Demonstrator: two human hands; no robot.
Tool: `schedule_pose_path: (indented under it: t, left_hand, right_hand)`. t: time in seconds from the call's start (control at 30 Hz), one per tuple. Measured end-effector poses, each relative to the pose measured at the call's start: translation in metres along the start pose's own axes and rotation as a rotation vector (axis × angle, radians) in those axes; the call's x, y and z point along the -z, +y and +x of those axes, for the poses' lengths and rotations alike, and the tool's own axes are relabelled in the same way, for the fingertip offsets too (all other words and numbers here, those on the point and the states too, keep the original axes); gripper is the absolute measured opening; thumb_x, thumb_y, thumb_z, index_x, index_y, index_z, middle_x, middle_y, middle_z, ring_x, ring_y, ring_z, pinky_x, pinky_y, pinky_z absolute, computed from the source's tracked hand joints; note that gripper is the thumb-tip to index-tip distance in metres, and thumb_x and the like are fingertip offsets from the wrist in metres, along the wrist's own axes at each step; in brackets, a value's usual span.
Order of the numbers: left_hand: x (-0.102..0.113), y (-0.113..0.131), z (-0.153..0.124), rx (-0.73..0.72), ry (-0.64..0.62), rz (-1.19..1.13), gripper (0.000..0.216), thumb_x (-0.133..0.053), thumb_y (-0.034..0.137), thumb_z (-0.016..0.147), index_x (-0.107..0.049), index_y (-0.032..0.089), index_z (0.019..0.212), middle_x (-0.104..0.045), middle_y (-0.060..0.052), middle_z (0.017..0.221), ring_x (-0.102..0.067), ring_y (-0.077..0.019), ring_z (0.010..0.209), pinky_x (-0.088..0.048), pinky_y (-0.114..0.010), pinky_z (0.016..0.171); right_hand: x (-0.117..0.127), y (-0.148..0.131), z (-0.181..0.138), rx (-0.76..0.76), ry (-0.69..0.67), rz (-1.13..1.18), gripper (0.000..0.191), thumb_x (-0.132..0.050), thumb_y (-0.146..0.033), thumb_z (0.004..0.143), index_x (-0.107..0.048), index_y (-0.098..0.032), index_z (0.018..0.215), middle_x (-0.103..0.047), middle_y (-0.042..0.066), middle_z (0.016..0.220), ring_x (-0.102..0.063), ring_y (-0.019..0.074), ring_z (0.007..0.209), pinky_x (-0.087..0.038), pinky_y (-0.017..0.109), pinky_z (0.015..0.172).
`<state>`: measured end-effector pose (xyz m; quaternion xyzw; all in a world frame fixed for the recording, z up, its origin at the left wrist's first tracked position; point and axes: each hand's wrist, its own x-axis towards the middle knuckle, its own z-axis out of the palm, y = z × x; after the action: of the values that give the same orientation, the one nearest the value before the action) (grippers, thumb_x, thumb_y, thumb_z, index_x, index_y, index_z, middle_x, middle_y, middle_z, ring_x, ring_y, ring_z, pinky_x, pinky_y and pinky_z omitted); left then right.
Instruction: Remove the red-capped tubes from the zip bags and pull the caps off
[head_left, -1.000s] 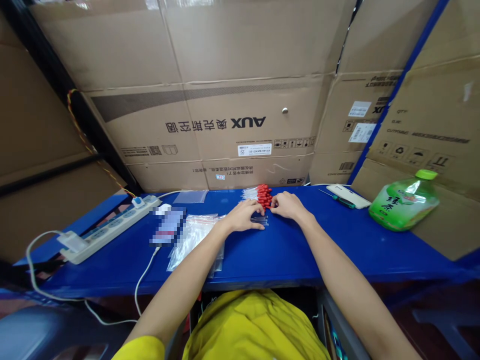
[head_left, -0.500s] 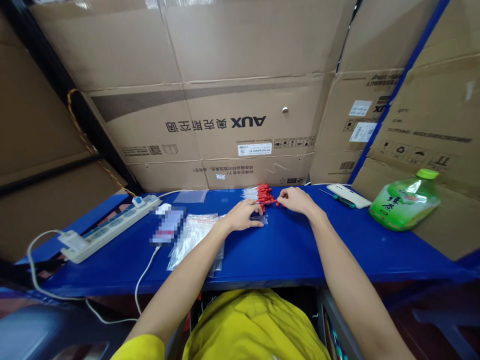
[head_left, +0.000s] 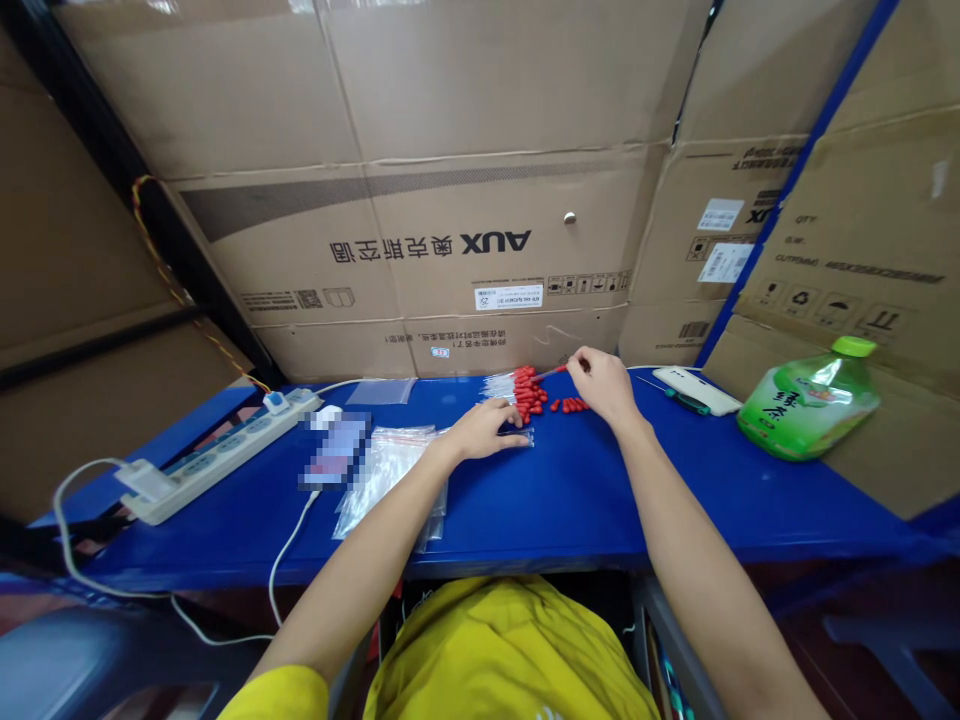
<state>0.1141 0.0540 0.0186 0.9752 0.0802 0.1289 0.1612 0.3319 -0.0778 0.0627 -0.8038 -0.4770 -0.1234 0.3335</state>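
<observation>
My right hand (head_left: 604, 385) is closed in a pinch on the red end of a small red-handled screwdriver (head_left: 553, 373), its thin shaft pointing left over the pile. Beneath that shaft lies a pile of similar red-handled screwdrivers (head_left: 531, 397), pale shafts to the left. Several more red handles (head_left: 571, 405) sit in a short row between the pile and my right hand. My left hand (head_left: 484, 430) rests at the pile's left side, thumb and fingers apart. A clear plastic bag (head_left: 520, 438) shows partly under its thumb.
A stack of clear zip bags (head_left: 382, 480) lies left of my left hand, beside a blurred phone (head_left: 335, 450) on a cable. Further left is a power strip (head_left: 225, 455). At right are a green-handled screwdriver (head_left: 688, 402), a white case (head_left: 697, 388) and a green bottle (head_left: 810, 405).
My right hand has moved slightly up and away, lifting a red-handled screwdriver over the pile. The row of red handles below it now shows. My left hand has barely moved.
</observation>
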Motion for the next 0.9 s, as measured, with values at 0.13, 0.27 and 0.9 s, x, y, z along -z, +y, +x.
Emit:
schedule_pose_path:
  t: [0.13,0.27,0.9]
  left_hand:
    - [0.001,0.002,0.000,0.019,0.017,0.015,0.032,-0.061,0.051,0.095,-0.068,0.021,0.103,-0.067,-0.009,0.109,-0.064,-0.0241,0.102,-0.049,-0.035,0.092]
    - [0.008,0.007,0.001,0.109,0.178,0.083,0.029,-0.055,0.047,0.099,-0.067,0.021,0.094,-0.068,-0.007,0.103,-0.063,-0.0241,0.099,-0.049,-0.035,0.088]
    - [0.026,0.023,0.001,0.080,0.792,-0.142,0.025,-0.057,0.042,0.100,-0.069,0.021,0.107,-0.063,-0.007,0.095,-0.059,-0.0198,0.090,-0.048,-0.033,0.084]
  right_hand:
    - [-0.004,-0.006,-0.002,0.082,0.059,0.078,0.027,-0.046,-0.033,0.096,-0.068,-0.021,0.086,-0.074,0.007,0.087,-0.063,0.0206,0.079,-0.037,0.029,0.070]
    - [-0.010,-0.013,-0.004,0.152,0.046,0.146,0.023,-0.047,-0.031,0.095,-0.066,-0.021,0.086,-0.072,0.006,0.086,-0.063,0.0198,0.079,-0.039,0.028,0.072]
    - [-0.031,-0.052,-0.030,0.255,-0.143,0.653,0.036,-0.048,-0.051,0.101,-0.058,-0.024,0.121,-0.071,0.001,0.084,-0.066,0.0184,0.073,-0.046,0.027,0.070]
